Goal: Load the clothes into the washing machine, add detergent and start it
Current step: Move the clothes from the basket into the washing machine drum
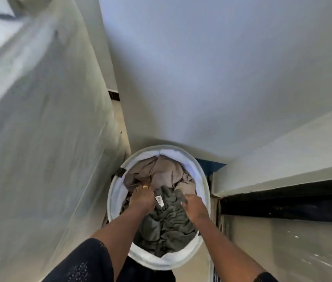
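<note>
A large pale covered bulk (39,119) fills the left side, blurred; what it is cannot be told. Just right of it, on the floor against the white wall (211,68), stands a round white hamper (112,200) full of clothes. A beige cloth (161,171) lies at its far side, a grey garment (165,226) with a white tag (159,200) nearer. The left hand (141,199), a gold ring (145,186) on one finger, reaches in; its fingers are dug down into the clothes where beige meets grey, curled on fabric. The right hand (194,206) hovers over the grey garment by the right rim, fingers loosely bent; whether they pinch cloth cannot be told. A dark ledge (283,202) runs along the right.
</note>
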The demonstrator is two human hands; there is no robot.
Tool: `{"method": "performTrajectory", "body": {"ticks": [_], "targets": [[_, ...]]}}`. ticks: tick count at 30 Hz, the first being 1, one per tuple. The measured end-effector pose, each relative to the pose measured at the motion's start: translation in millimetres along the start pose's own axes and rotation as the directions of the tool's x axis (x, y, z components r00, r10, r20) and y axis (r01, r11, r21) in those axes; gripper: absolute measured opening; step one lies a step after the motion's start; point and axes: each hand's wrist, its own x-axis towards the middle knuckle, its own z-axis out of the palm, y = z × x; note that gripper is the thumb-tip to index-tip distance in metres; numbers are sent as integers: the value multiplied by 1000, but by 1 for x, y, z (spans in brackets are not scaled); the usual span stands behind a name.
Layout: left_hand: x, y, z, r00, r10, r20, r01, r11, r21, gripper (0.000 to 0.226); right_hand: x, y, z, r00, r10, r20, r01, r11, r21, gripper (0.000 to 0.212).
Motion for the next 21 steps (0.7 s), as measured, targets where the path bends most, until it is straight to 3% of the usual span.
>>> {"method": "performTrajectory", "body": {"ticks": [4, 7, 9, 12, 14, 16, 18, 21], "targets": [[46, -7, 37, 999, 28, 36, -29, 999, 37, 60, 50, 6, 33, 1000, 9, 10, -9, 1000, -16, 29], [57, -16, 56, 995, 11, 97, -10, 1000, -10, 69, 67, 6, 50, 994, -46, 96, 54, 995, -85, 40], [51, -23, 60, 994, 40, 98, -29, 992, -119, 54, 65, 4, 54, 984, -58, 169, 76, 992, -101, 39], [24, -32, 47, 996, 81, -30, -86, 956, -280, 32, 44, -1, 42, 986, -122, 110, 125, 992, -22, 8], [2, -33, 27, 993, 23, -119, -63, 934, -351, 31, 25, -7, 24, 988, -145, 56, 142, 988, 54, 23], [-20, -32, -3, 978, -107, -177, 24, 910, -414, 31, 1, -13, -3, 988, -152, 9, 150, 979, 139, 7], [-41, -27, -35, 953, -215, -212, 80, 857, -509, 31, -20, -19, -29, 989, -147, 3, 142, 959, 244, 20], [-76, -20, -86, 934, -247, -259, 30, 774, -632, 31, -57, -30, -74, 991, -125, -41, 132, 926, 354, 27]]}}
